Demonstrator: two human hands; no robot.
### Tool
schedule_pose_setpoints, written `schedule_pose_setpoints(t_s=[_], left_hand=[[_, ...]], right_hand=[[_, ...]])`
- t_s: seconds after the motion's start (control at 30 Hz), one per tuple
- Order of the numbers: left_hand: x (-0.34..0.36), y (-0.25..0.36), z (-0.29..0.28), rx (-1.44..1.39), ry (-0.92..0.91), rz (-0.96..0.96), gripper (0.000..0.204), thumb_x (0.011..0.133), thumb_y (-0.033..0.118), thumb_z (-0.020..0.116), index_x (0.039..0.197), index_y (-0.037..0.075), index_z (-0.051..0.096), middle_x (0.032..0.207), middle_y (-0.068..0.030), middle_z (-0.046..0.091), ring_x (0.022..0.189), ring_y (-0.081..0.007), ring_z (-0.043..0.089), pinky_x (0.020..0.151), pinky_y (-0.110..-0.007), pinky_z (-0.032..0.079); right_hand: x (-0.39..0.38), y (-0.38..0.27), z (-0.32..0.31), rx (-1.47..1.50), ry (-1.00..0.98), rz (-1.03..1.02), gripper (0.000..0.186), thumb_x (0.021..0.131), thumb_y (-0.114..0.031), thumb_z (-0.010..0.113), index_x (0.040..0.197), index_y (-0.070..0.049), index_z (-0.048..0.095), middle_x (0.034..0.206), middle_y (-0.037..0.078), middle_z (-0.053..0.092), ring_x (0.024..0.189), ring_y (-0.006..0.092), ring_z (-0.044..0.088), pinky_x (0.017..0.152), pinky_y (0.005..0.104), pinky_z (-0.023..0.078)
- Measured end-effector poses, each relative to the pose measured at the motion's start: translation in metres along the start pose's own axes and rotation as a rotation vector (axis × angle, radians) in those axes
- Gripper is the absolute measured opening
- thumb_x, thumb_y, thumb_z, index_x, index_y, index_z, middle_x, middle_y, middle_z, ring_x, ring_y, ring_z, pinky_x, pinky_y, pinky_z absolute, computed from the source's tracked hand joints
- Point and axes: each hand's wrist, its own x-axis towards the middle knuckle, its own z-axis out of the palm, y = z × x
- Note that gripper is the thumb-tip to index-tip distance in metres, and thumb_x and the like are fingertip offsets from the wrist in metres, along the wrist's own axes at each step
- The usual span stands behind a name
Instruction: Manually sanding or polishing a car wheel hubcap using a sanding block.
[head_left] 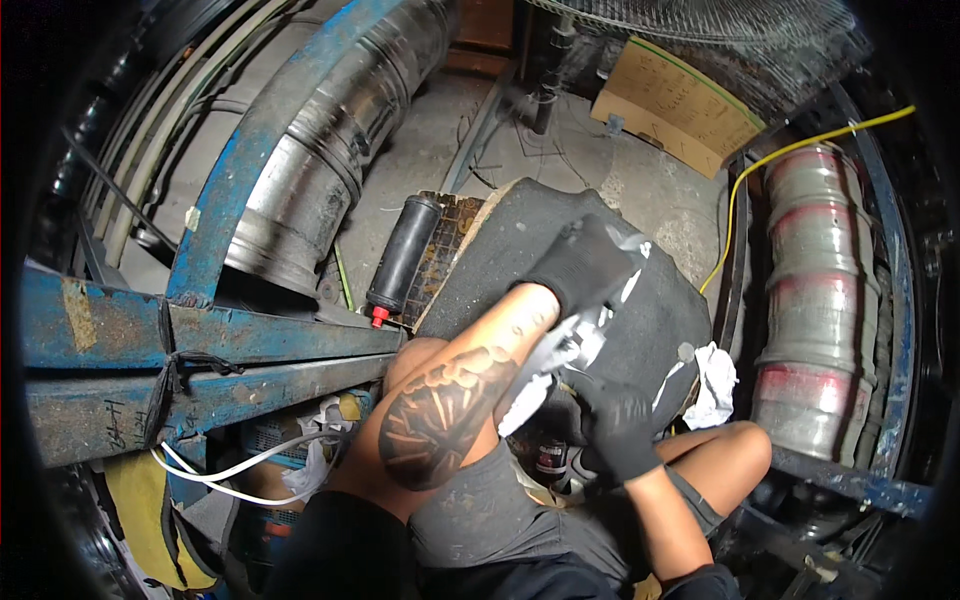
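Observation:
My left hand (595,262) wears a dark glove and reaches over a dark grey mat (490,255) in front of me. Its fingers look curled round something white and shiny, too blurred to name. Nearer to me, my right hand (618,425), gloved in black as well, is smeared by motion and its fingers do not show clearly. Between the two hands is a shiny metal piece (580,343) with bright glare on it. A crumpled white cloth (525,403) hangs beside my left forearm, and another white cloth (714,385) lies at the mat's right edge.
Blue steel beams (260,335) run along the left, below a large ribbed metal cylinder (300,190). A second ribbed cylinder with red bands (815,300) stands at the right beside a yellow cable (735,200). A black canister with a red tip (405,255), cardboard (680,105) and a fan guard (700,25) lie beyond.

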Motion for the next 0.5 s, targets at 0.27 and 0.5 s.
schedule_pose_setpoints(t_s=[0.27, 0.5], left_hand=[[-0.012, 0.024, 0.006, -0.018, 0.06, 0.09, 0.043, 0.094, 0.025, 0.068, 0.082, -0.016, 0.069, 0.069, -0.0194, 0.074, 0.071, -0.0262, 0.078, 0.078, -0.039, 0.062], [0.007, 0.001, 0.012, -0.069, 0.016, 0.068, 0.048, 0.096, 0.032, 0.066, 0.087, -0.016, 0.07, 0.075, -0.0239, 0.075, 0.07, -0.0289, 0.078, 0.079, -0.036, 0.062]], right_hand=[[-0.015, 0.018, 0.007, -0.067, -0.023, 0.042, 0.053, 0.085, -0.011, 0.064, 0.138, -0.017, 0.068, 0.1, 0.011, 0.077, 0.086, 0.0303, 0.073, 0.077, 0.0434, 0.055], [-0.018, 0.012, 0.009, -0.115, 0.057, -0.029, 0.064, 0.079, -0.003, 0.066, 0.141, -0.02, 0.067, 0.091, 0.015, 0.073, 0.077, 0.034, 0.07, 0.071, 0.0461, 0.054]])
